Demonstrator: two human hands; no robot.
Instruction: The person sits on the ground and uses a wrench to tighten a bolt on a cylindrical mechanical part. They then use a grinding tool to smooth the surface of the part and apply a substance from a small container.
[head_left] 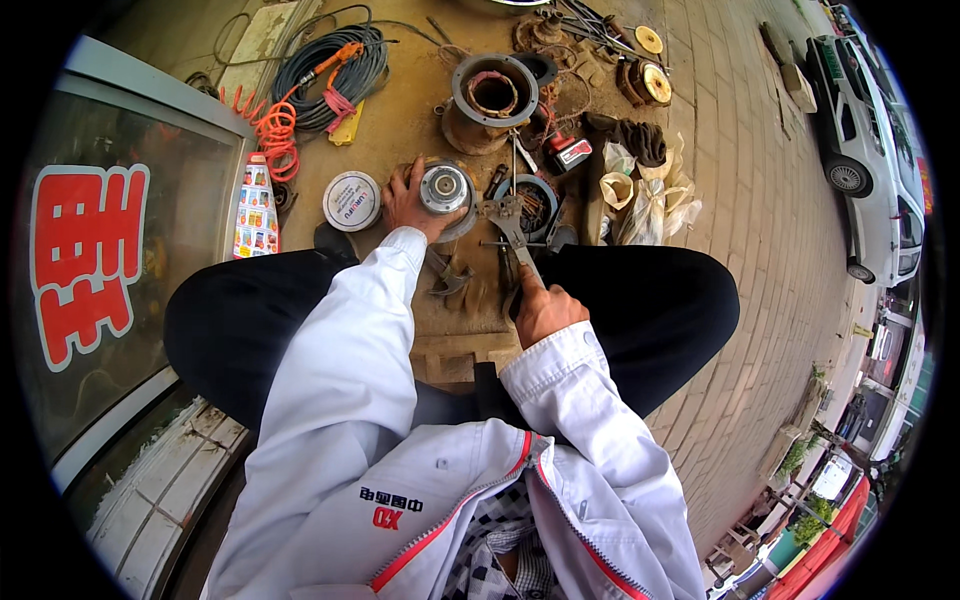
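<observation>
Right hand [550,312] is clamped on an adjustable wrench [519,245], long axis toward 11 o'clock. Left hand [412,207], nearer the grey metal cylinder [445,187], is wrapped around its side; the cylinder lies at 10 o'clock from the wrench head [505,209], just beside it. A white round container [352,200] sits at 9 o'clock from the cylinder.

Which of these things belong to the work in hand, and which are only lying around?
Seem in use:
metal part, held by the left hand
wrench, in the right hand

Probably just lying around:
white tin
orange hose
black cable
</observation>
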